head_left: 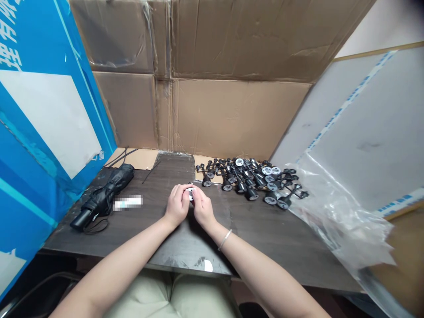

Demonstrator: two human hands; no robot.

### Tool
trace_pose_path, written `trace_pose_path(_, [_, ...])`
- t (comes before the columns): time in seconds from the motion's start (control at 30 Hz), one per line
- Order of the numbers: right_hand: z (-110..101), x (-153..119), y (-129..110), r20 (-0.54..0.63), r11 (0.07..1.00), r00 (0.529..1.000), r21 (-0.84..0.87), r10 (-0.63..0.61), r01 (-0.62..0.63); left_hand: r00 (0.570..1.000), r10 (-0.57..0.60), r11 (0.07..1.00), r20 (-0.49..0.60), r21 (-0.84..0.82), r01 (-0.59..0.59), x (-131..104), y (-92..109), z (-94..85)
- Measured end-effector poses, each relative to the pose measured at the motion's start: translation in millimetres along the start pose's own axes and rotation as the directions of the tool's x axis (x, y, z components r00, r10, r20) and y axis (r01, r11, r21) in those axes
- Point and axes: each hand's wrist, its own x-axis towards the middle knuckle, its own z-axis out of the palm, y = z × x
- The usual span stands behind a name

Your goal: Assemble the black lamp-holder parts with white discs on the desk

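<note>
1. The small part, round and pale-faced, sits between our two hands at the middle of the dark table, held just above its top.
2. At the far left stands a blue and white board, and beside it on the table lies a folded black umbrella, with a small blurred white label just to its right. None of these is touched.
3. Our left hand is curled closed, its fingertips pinching the left side of the small part.
4. Our right hand is likewise curled closed, with the thumb and fingers pressed on the part's right side; a thin bracelet sits on that wrist.
5. We cannot tell whether the hands grip one piece or two pieces pressed together, since the fingers hide most of it.
6. To the right lies a pile of black parts with round ends, some showing pale faces like the one we hold. We judge that much of the work remains, as the pile is large and only one part is in hand.
7. At the far right a clear plastic bag lies crumpled at the table's edge, against a grey panel. Cardboard walls the back.
</note>
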Motion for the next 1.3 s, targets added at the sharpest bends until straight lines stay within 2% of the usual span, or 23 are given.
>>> trace_pose_path(0.33, [8.4,0.2,4.1,-0.083,0.998,0.996,-0.064,-0.018,0.012,0.993,-0.109,0.994,-0.046,-0.008,0.109,0.3,1.7,6.0])
trace_pose_path(0.5, [9.6,0.9,9.1,-0.093,0.997,0.994,0.049,0.061,-0.057,0.988,-0.151,0.987,-0.009,-0.062,0.150,-2.5,-2.3,5.5])
trace_pose_path(0.63, [2.5,3.2,5.8,0.054,0.954,0.982,0.233,0.182,-0.189,0.980,-0.194,0.969,0.052,-0.149,0.199,-4.1,-5.2,1.5])
trace_pose_path(0.77, [-7.4,7.7,-2.3,0.200,0.900,0.959,0.349,0.202,-0.262,0.971,-0.192,0.960,0.144,-0.179,0.216,-3.5,-8.0,-3.6])
trace_pose_path(0.9, [-11.9,10.4,-5.6,0.294,0.847,0.926,0.406,0.235,-0.344,0.955,-0.238,0.945,0.177,-0.184,0.270,-1.5,-11.2,-7.5])
trace_pose_path(0.97, [-12.4,10.8,-5.6,0.338,0.831,0.906,0.402,0.254,-0.383,0.957,-0.217,0.952,0.191,-0.177,0.251,-0.1,-12.3,-9.9])
trace_pose_path(1.1, [-12.2,10.9,-5.7,0.392,0.831,0.876,0.359,0.280,-0.426,0.968,-0.103,0.979,0.229,-0.151,0.140,2.9,-14.0,-15.1])
trace_pose_path(1.3, [-10.8,10.4,-3.0,0.321,0.851,0.901,0.343,0.293,-0.399,0.976,-0.028,0.989,0.217,-0.134,0.058,2.9,-14.8,-14.2])
